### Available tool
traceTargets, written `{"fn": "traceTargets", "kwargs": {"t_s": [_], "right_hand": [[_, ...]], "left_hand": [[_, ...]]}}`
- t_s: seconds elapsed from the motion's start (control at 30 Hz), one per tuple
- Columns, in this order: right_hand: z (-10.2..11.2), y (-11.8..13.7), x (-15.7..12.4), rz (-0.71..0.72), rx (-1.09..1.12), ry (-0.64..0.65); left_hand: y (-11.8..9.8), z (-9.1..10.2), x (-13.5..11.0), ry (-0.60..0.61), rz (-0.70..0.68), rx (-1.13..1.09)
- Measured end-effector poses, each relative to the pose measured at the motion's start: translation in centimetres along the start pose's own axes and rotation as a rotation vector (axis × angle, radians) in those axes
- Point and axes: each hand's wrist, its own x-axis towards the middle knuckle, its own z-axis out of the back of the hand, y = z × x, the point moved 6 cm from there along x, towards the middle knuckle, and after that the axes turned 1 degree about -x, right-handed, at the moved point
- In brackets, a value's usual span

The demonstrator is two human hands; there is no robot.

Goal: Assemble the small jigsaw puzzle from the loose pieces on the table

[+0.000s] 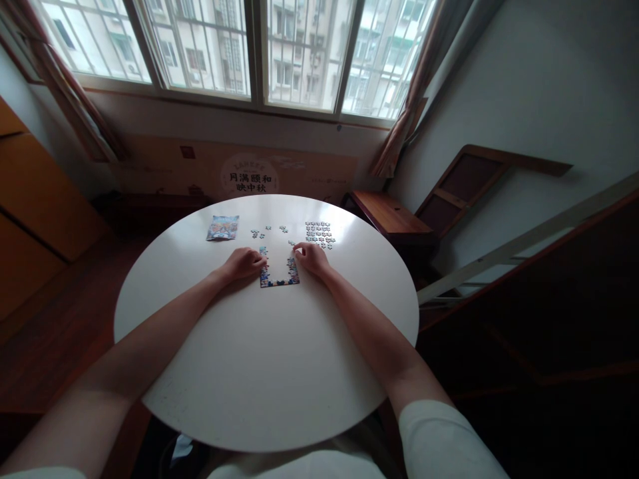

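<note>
A partly joined jigsaw puzzle (280,284) lies on the white round table, its bottom edge and two sides forming a U. My left hand (244,262) rests at the left side of it, fingers curled against the upper left column; what is under the fingertips is hidden. At the top of the right column my right hand (312,258) is closed in a pinch, with a small jigsaw piece (291,243) showing at its fingertips. Loose jigsaw pieces (318,230) lie in rows beyond my right hand. A few more pieces (257,234) are scattered beyond the puzzle.
A colourful picture sheet (223,227) lies at the far left of the round table (259,372). To the right, beyond the table's edge, stands a wooden chair (392,211). A printed cardboard panel (299,166) stands below the barred window (299,53).
</note>
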Motion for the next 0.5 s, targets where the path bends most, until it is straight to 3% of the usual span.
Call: {"fn": "traceTargets", "kwargs": {"t_s": [0.5], "right_hand": [[0.08,0.52,-0.15,0.051,-0.033,0.024]], "left_hand": [[0.1,-0.04,0.05,-0.01,0.003,-0.006]]}}
